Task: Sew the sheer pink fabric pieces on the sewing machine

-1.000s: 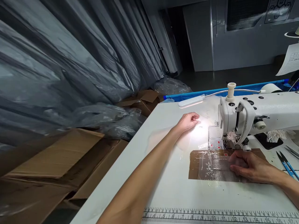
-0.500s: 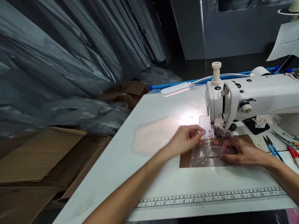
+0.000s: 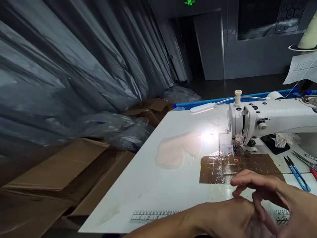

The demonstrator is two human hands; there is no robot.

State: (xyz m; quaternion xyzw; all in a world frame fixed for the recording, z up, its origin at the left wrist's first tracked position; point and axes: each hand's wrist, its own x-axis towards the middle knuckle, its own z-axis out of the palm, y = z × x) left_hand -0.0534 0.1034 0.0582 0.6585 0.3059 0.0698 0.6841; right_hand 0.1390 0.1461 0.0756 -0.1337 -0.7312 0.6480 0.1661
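1. Just beyond left hand (image 3: 244, 216) and right hand (image 3: 294, 201): brown sheet (image 3: 262, 162), flat, long axis left to right.
2. Hands crowded together, left fingers mostly hidden, right fingers bent; grip and anything held impossible to tell.
3. Under hands, white table (image 3: 146, 201); past sheet, machine (image 3: 279, 119); farther off, door (image 3: 210, 46); far left, curtain (image 3: 81, 56).
4. Left of hands: open box (image 3: 61, 165), contents unclear.

A shiny grey pleated curtain (image 3: 99, 56) hangs at left; a small glowing green sign (image 3: 189, 2) sits above a tall dark doorway (image 3: 189, 44) beside a flat grey door (image 3: 210, 48)
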